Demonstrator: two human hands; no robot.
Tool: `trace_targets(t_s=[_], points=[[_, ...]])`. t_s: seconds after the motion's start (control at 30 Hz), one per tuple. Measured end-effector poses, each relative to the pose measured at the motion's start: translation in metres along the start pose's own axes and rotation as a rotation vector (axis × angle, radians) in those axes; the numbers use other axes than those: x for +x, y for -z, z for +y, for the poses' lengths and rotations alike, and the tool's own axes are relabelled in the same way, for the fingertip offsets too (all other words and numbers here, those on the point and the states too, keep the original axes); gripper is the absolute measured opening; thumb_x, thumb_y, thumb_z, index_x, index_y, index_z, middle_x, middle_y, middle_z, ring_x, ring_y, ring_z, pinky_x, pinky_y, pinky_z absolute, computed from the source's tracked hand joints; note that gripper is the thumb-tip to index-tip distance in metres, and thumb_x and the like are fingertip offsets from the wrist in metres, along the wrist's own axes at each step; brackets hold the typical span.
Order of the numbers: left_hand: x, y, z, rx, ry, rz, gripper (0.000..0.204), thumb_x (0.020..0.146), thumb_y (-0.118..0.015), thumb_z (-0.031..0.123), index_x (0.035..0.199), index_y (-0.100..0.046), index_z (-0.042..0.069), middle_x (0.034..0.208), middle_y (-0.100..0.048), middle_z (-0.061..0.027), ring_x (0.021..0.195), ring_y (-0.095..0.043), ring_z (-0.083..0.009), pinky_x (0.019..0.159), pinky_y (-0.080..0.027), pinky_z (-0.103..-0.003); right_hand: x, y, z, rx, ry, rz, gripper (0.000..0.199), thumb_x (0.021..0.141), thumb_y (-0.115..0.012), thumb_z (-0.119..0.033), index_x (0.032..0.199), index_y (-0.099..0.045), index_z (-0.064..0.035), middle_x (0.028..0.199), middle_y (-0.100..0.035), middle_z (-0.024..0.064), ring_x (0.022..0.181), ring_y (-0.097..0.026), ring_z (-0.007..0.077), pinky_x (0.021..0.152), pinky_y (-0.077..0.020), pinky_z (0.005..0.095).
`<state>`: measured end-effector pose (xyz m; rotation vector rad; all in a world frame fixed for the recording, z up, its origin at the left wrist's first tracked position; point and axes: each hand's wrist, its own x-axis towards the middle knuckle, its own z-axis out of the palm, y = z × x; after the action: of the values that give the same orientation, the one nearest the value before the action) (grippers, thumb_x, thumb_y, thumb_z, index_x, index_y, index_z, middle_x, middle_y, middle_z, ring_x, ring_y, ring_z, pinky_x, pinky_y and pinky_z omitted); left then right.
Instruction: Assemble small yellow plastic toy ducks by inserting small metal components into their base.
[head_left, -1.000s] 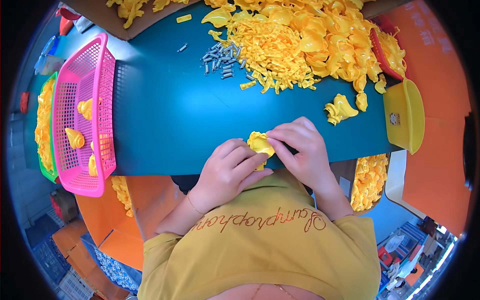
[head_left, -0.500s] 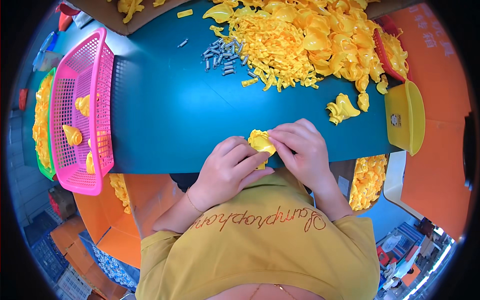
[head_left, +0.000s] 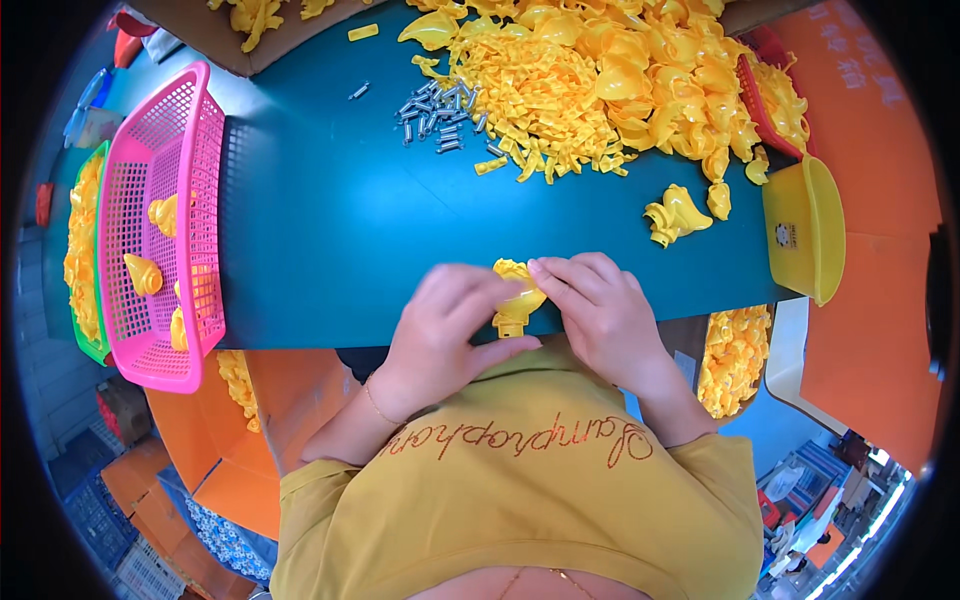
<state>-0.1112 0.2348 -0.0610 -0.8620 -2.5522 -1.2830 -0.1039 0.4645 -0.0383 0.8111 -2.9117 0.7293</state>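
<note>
A hollow yellow plastic half-shell [head_left: 512, 316] is in front of me at the table's near edge, its open side up and a squared tab at its lower end. My right hand [head_left: 605, 312] pinches its right rim between thumb and fingers. Over its left side is my left hand [head_left: 440, 318], its fingers blurred and its thumb stretched out apart below. Whether the left fingertips touch the shell I cannot tell. Further right on the green table [head_left: 350, 240] lies a loose group of yellow shell pieces [head_left: 680, 215].
Small yellow strips [head_left: 540, 100] and larger shells [head_left: 665, 80] are heaped at the back, beside small metal cylinders [head_left: 440, 115]. Left stands a pink basket [head_left: 208, 200] with several yellow pieces; right, a yellow bin [head_left: 830, 230]. Below the edge are orange boxes [head_left: 235, 485].
My left fingers have lifted off the lower part of the shell, uncovering its tab. My right hand keeps hold of the rim. The whole view has shifted slightly.
</note>
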Motion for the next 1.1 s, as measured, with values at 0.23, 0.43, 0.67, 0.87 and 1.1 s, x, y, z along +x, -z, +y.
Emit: trace_targets(t_s=[0.23,0.43,0.67,0.87,1.1], points=[[0.011,0.015,0.005,0.141,0.149,-0.086,0.079,0.062,-0.096,0.047,0.127,-0.067,0.012,0.123,-0.066,-0.0046,0.112,-0.058,-0.0268,0.096,-0.040,-0.042,0.013,0.007,0.022,0.253,0.038,-0.011,0.049,0.081,-0.067,0.007,0.126,-0.074,-0.0106,0.119,-0.071,0.0063,0.107,-0.065,0.0278,0.088,-0.0530,0.0380],[0.007,0.010,0.004,0.078,0.150,-0.059,0.076,0.062,-0.097,0.042,0.125,-0.067,0.013,0.114,-0.070,-0.0026,0.105,-0.060,-0.0246,0.089,-0.040,-0.040,0.084,0.020,0.028,0.310,0.027,0.058,0.016,0.092,-0.074,-0.007,0.107,-0.077,-0.0051,0.103,-0.075,0.0120,0.101,-0.070,0.0301,0.088,-0.0555,0.0370],[0.007,0.014,0.000,0.028,0.153,-0.062,0.080,0.062,-0.098,0.039,0.130,-0.066,0.012,0.108,-0.069,-0.0017,0.099,-0.061,-0.0221,0.087,-0.040,-0.039,0.163,-0.017,0.037,0.018,0.269,0.089,0.015,0.092,-0.073,-0.016,0.103,-0.077,-0.0056,0.097,-0.072,0.0088,0.094,-0.069,0.0315,0.082,-0.0564,0.0411],[0.008,0.019,-0.001,0.017,0.162,-0.100,0.086,0.062,-0.098,0.038,0.136,-0.064,0.013,0.108,-0.069,-0.0007,0.095,-0.061,-0.0210,0.087,-0.040,-0.037,0.178,-0.007,0.028,0.021,0.130,-0.087,0.016,0.091,-0.072,-0.017,0.103,-0.075,-0.0069,0.099,-0.071,0.0109,0.091,-0.069,0.0325,0.081,-0.0565,0.0423],[0.008,0.018,-0.003,-0.017,0.184,-0.105,0.095,0.060,-0.098,0.037,0.143,-0.059,0.013,0.113,-0.073,0.0016,0.094,-0.061,-0.0194,0.087,-0.040,-0.037,0.172,-0.006,0.028,0.001,0.135,-0.082,0.016,0.093,-0.072,-0.017,0.105,-0.074,-0.0069,0.101,-0.072,0.0122,0.091,-0.070,0.0328,0.079,-0.0560,0.0422]])
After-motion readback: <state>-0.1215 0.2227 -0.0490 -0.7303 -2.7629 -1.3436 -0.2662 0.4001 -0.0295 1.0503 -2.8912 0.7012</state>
